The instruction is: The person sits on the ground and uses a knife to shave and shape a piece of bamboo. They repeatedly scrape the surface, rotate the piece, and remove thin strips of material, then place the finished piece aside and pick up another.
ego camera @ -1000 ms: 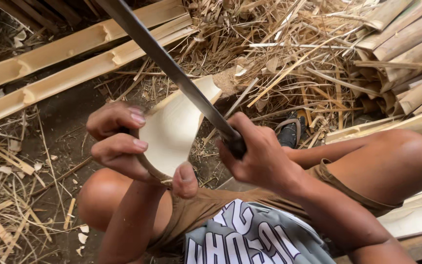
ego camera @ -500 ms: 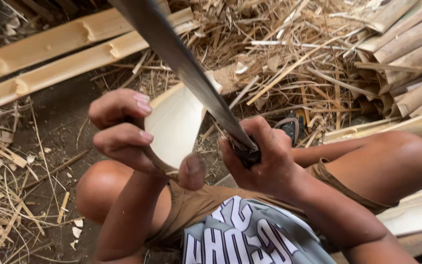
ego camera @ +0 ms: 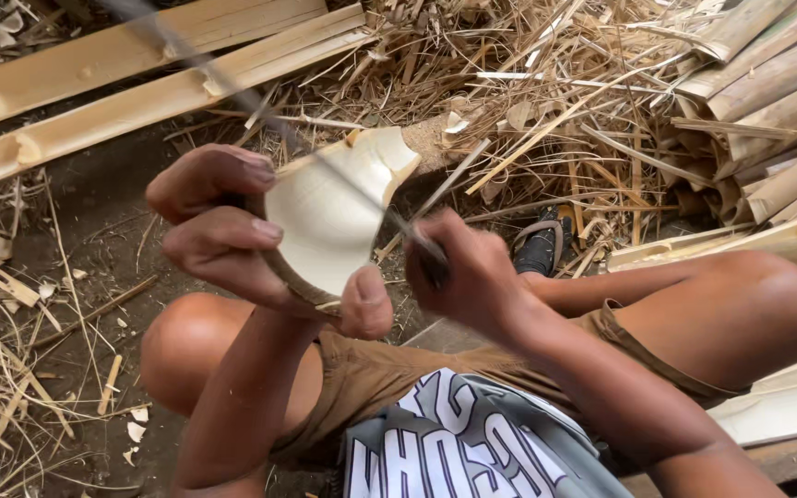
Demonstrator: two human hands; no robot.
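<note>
— Where does the curved bamboo piece (ego camera: 329, 207) sit?

— In the left hand (ego camera: 232, 235), fingers over its left edge, thumb under its near end. The right hand (ego camera: 468, 272) is just right of it, gripping a long blade (ego camera: 260, 106) that seems, through the blur, to cross over the piece.

— And around that grip?

— Split bamboo slats (ego camera: 140, 78) lie beyond and left; a sandal (ego camera: 541, 244) just right; stacked poles (ego camera: 767, 101) far right.

No packages, labels, signs, screens.
</note>
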